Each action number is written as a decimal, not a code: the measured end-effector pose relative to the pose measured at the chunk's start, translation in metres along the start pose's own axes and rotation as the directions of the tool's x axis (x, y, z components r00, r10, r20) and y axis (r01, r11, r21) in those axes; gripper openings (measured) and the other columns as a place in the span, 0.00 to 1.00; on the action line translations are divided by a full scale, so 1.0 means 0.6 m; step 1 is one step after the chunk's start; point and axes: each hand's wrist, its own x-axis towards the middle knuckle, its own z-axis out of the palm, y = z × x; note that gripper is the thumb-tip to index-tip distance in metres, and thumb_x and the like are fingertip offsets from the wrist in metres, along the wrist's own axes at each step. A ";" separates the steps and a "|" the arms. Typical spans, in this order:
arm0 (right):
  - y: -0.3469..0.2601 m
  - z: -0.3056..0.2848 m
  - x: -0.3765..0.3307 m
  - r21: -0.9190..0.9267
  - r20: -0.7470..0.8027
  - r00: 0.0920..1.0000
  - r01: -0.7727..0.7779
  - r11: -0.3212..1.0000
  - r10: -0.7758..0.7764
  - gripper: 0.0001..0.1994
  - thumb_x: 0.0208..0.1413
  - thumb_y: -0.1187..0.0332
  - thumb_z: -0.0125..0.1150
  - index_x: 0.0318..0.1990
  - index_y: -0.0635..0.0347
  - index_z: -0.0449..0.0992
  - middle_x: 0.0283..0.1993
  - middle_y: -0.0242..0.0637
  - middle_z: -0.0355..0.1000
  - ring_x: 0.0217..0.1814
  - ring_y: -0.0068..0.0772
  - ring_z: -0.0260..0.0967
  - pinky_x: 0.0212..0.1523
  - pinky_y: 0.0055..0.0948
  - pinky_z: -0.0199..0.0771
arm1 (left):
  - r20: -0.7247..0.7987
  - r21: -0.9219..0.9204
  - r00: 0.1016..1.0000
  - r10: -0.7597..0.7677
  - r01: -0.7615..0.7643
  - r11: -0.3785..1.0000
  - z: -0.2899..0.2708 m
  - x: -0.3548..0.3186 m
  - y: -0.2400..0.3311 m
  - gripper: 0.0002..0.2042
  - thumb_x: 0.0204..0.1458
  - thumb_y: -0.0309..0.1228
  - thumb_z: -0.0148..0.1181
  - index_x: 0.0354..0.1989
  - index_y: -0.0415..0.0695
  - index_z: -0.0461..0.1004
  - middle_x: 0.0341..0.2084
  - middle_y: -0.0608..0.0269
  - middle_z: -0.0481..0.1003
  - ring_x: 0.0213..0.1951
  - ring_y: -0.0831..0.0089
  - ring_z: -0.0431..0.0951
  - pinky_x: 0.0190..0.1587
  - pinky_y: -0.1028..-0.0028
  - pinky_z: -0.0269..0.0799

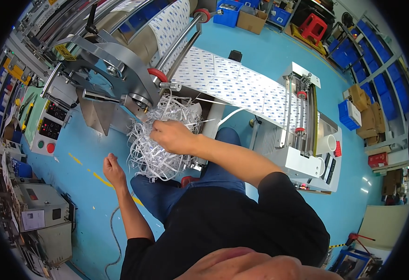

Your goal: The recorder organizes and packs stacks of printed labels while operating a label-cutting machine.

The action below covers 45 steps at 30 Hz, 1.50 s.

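Observation:
A big tangled heap of thin white waste strips (155,161) bulges beneath the machine's roller frame, between my knees. My right hand (172,136) is over the upper part of this heap, fingers curled and pressed together; what is in them, if anything, is hidden. Off the heap's left side, my left hand (114,170) is raised above the floor with its fingers closed, and I cannot make out anything in it. From the roller frame (134,74), a wide white web with blue print (232,77) runs right to a second white machine (293,161). One loose white strip (230,116) curves below that web.
At the left stands a control panel (50,126) with knobs and a red button. Below it is a grey metal cabinet (45,205). A cable (113,238) lies on the blue floor. Shelves with blue bins (382,88), cardboard boxes (368,112) and a red stool (313,27) are farther right.

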 end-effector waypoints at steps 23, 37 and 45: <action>-0.017 -0.022 -0.036 0.049 -0.047 0.999 0.020 0.999 -0.017 0.08 0.42 0.74 0.61 0.33 0.58 0.72 0.35 0.38 0.65 0.31 0.42 0.69 0.30 0.40 0.70 | 0.559 0.058 0.816 0.149 -0.217 0.974 0.113 0.032 0.172 0.11 0.57 0.33 0.54 0.39 0.37 0.76 0.31 0.62 0.77 0.32 0.78 0.74 0.36 0.76 0.70; -0.056 -0.017 -0.053 -0.117 0.100 0.989 0.117 0.986 -0.105 0.05 0.43 0.72 0.55 0.29 0.62 0.70 0.33 0.41 0.65 0.30 0.40 0.68 0.32 0.38 0.67 | 0.998 0.018 0.054 -0.033 0.269 0.963 0.275 0.046 0.263 0.15 0.59 0.39 0.52 0.38 0.39 0.77 0.24 0.66 0.74 0.27 0.79 0.70 0.32 0.75 0.67; -0.090 -0.080 -0.103 -0.149 -0.042 0.994 0.094 0.984 -0.101 0.20 0.46 0.72 0.54 0.49 0.67 0.69 0.47 0.44 0.67 0.36 0.39 0.69 0.37 0.34 0.68 | 0.901 -0.057 0.409 0.143 -0.216 0.975 0.201 0.042 0.225 0.12 0.54 0.35 0.57 0.30 0.36 0.74 0.18 0.66 0.70 0.23 0.78 0.67 0.27 0.74 0.64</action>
